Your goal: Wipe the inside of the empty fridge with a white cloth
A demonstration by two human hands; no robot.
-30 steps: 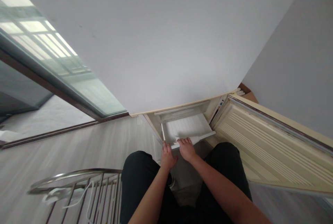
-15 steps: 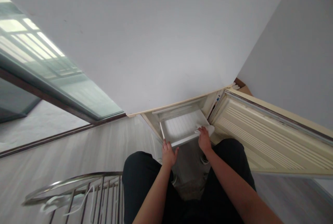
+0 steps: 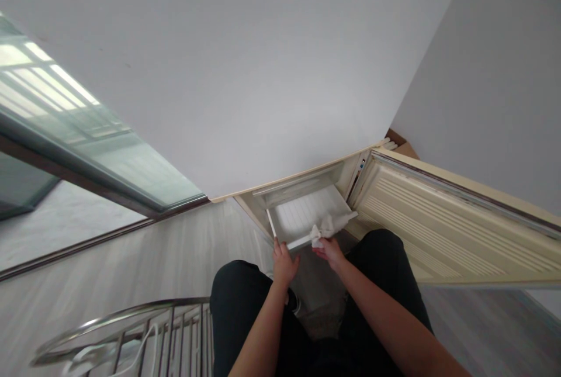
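A white drawer [image 3: 302, 210] with a ribbed bottom is pulled partway out of a low cream cabinet [image 3: 249, 204]. My left hand [image 3: 284, 265] grips the drawer's front left corner, its fingers over the rim and the thumb lower down. In my right hand [image 3: 332, 253] is a crumpled white cloth [image 3: 325, 228], held against the middle of the drawer's front edge. Part of the cloth trails along the rim to the right. The fingertips of that hand are partly hidden by the cloth.
The cabinet door [image 3: 438, 219] stands swung out to the right. Behind its hinge is a cardboard box [image 3: 401, 144] with white items. A metal rack [image 3: 144, 330] with a white cable stands at lower left. Glass panels [image 3: 109, 125] line the left. My knees [image 3: 239, 289] flank the drawer.
My right hand has slid the cloth leftward along the drawer's front edge, from the right corner to nearer the middle. My left hand stays at the left corner. The view has shifted slightly.
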